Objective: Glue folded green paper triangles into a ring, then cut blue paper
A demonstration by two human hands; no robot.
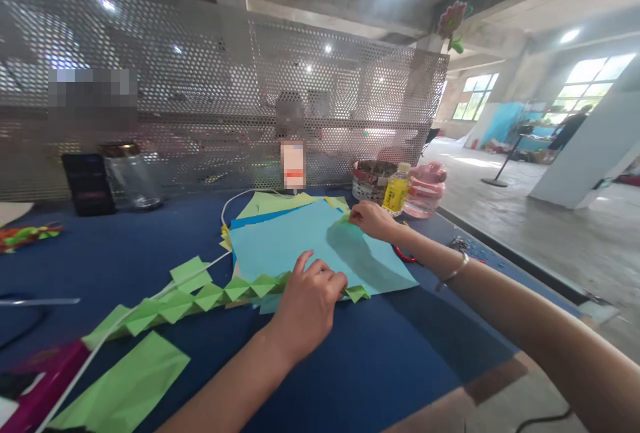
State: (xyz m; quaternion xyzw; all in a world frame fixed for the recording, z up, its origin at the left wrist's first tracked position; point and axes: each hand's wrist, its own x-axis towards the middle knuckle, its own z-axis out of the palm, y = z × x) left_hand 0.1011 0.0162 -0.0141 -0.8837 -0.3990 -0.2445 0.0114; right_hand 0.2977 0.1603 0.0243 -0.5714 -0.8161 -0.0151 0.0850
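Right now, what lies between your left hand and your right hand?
Between my left hand and right hand lies light blue paper, partly in shadow, as the head view shows.

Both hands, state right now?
Left hand: half-curled over folded green paper strip; grip hidden.
Right hand: fingers bunched at small green paper piece; grip unclear.
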